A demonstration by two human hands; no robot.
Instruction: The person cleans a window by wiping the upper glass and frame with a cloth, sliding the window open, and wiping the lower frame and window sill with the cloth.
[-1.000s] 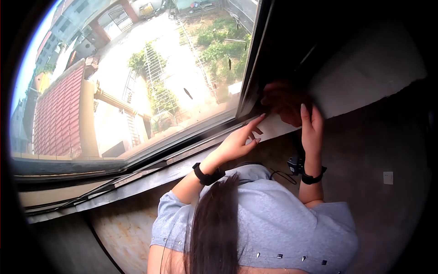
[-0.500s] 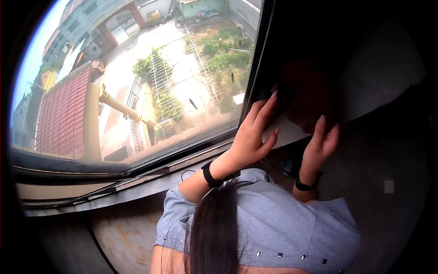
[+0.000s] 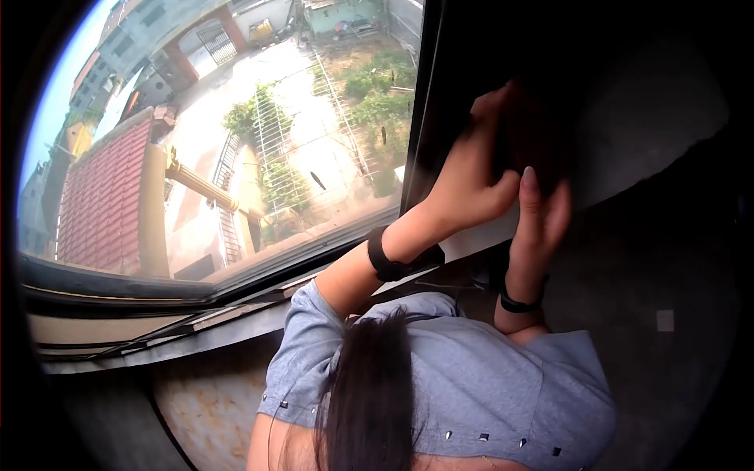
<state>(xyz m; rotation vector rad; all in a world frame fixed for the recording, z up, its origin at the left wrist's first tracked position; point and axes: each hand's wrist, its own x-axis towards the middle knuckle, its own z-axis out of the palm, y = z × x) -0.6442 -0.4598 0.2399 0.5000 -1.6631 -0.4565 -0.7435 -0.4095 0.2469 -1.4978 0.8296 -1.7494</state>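
Observation:
A dark reddish-brown object (image 3: 542,129) sits deep in shadow between my hands, and its kind cannot be made out. My left hand (image 3: 470,179) lies along its left side, with the fingers bent over toward its upper edge and the thumb near my other thumb. From below and to the right, my right hand (image 3: 540,212) closes on the same object, thumb up and fingers curled behind. Shadow hides part of the fingers on both hands. Each wrist wears a black band, the left one (image 3: 385,255) larger than the right one (image 3: 524,302).
A large window (image 3: 412,157) on the left looks down on a courtyard with a red tiled roof (image 3: 102,188) and plants. Below the object runs a pale ledge (image 3: 479,239). Long dark hair (image 3: 365,392) hangs over a grey shirt (image 3: 487,377). A small pale plate (image 3: 665,320) shows at right.
My left hand has moved up and right, its fingers now bending in over the object. My right hand has shifted up and slightly left, bringing the thumbs close together.

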